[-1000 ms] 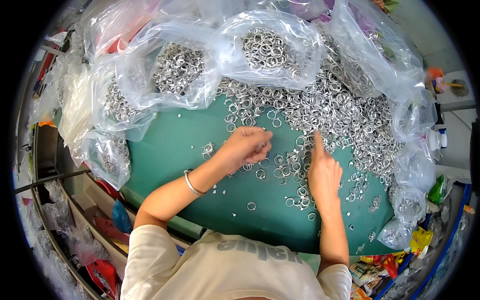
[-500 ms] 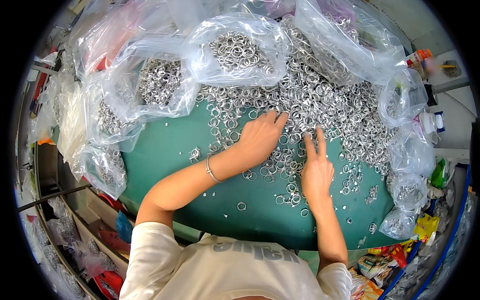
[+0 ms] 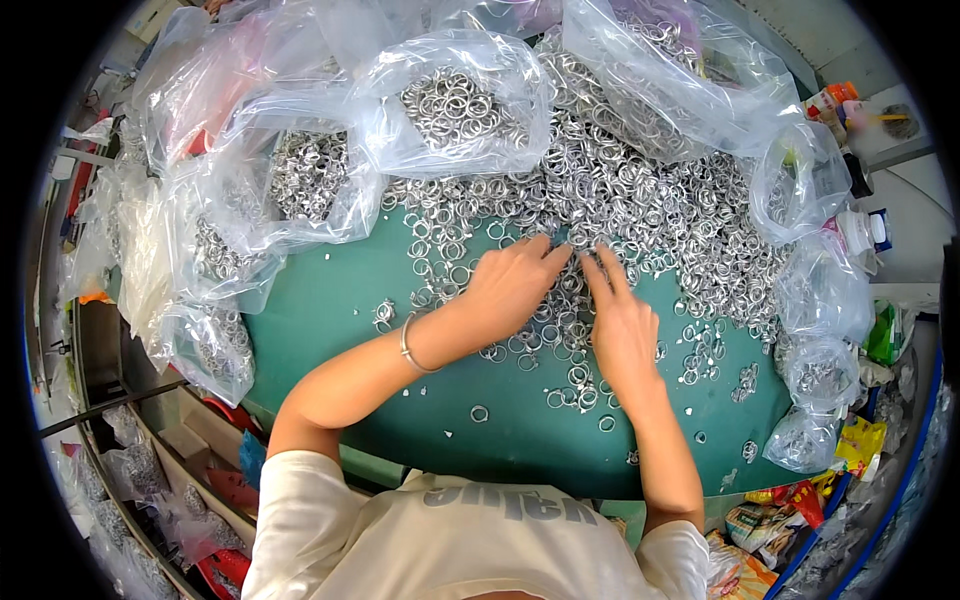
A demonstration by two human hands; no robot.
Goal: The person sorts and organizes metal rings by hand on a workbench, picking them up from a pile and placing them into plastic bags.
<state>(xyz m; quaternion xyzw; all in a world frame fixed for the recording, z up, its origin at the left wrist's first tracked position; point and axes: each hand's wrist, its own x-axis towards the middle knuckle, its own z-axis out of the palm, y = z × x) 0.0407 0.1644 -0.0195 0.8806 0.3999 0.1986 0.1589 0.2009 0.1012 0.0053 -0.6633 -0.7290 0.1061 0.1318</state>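
Silver-coloured metal rings form a large pile (image 3: 690, 215) on a green tabletop (image 3: 325, 290). My left hand (image 3: 508, 288), with a bangle (image 3: 406, 342) at its wrist, reaches to the near edge of the pile. Its index and middle fingers are apart, their tips touching rings. Close beside it, my right hand (image 3: 624, 335) stretches two fingers forward onto the same rings; its other fingers are partly hidden. Neither hand visibly grips a ring. Between and below the hands lie scattered loose rings (image 3: 579, 376), and a single ring (image 3: 479, 413) lies nearer to me.
Open clear plastic bags of rings surround the pile, among them a rear bag (image 3: 455, 160) and a left bag (image 3: 310, 180). Smaller filled bags (image 3: 803, 440) line the right edge. A white bottle (image 3: 858, 232) stands at far right. Drawers (image 3: 190, 430) sit at lower left.
My right hand has moved a little left and forward, bringing its fingertips closer to the left hand's. My left hand has shifted slightly left and nearer to me. The whole view has shifted slightly.
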